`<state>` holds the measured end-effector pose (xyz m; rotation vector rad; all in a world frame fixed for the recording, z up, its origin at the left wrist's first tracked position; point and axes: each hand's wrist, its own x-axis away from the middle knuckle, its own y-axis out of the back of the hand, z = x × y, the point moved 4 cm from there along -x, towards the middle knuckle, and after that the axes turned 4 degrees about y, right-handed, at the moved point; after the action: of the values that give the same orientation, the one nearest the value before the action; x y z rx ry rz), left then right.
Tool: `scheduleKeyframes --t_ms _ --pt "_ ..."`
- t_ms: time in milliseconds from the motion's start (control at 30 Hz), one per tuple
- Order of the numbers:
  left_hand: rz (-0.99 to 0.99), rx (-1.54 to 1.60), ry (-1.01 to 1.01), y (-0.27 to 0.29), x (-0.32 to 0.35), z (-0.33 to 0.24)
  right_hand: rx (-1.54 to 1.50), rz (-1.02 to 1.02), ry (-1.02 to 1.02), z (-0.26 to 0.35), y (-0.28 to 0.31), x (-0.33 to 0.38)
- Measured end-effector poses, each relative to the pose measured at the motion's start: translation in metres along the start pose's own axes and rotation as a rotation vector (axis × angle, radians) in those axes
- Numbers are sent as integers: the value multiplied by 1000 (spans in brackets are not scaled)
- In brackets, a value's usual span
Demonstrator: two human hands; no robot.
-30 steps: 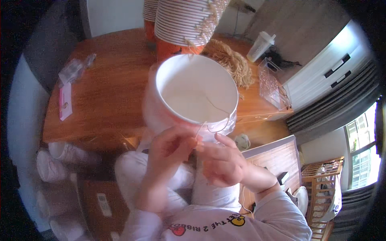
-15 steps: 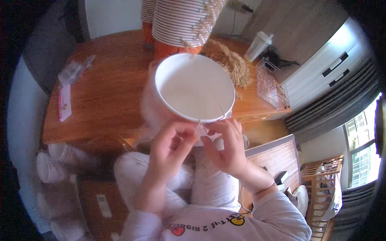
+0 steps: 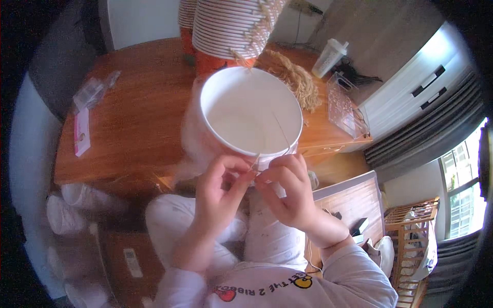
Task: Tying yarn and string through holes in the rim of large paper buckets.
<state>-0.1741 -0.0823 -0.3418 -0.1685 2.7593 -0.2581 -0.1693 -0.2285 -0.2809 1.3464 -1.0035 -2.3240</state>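
Observation:
A white paper bucket (image 3: 246, 115), its open mouth toward me, stands at the table's front edge. Below its near rim my left hand (image 3: 220, 190) is closed, thumb and forefinger pinching a thin cord (image 3: 282, 126). Beside it, my right hand (image 3: 290, 187) is closed too, its fingertips pinched on the same cord and almost touching the left ones. One end of the cord sticks up across the bucket's mouth; the part between my fingertips is too small to make out.
Beyond the bucket rises a tall stack of nested buckets (image 3: 228, 31) with tan cord ends along its side. A bundle of tan cords (image 3: 295, 79) lies to its right, near a lidded cup (image 3: 330, 57) and a clear box (image 3: 346, 110). Plastic wrapping (image 3: 95, 92) lies far left.
My right fingers have moved in closer to the left ones and closed. A longer stretch of cord now stands up across the bucket's mouth. The bucket has shifted slightly right.

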Motion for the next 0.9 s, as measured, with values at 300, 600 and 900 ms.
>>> scheduleKeyframes --t_ms 300,600,900 --pt "30 104 57 -2 2 0 68 5 65 0 1 4" --pt "37 222 116 -4 2 -3 -130 -198 -71 -7 -2 8" --pt "80 287 173 0 1 1 167 -196 150 -1 7 4"
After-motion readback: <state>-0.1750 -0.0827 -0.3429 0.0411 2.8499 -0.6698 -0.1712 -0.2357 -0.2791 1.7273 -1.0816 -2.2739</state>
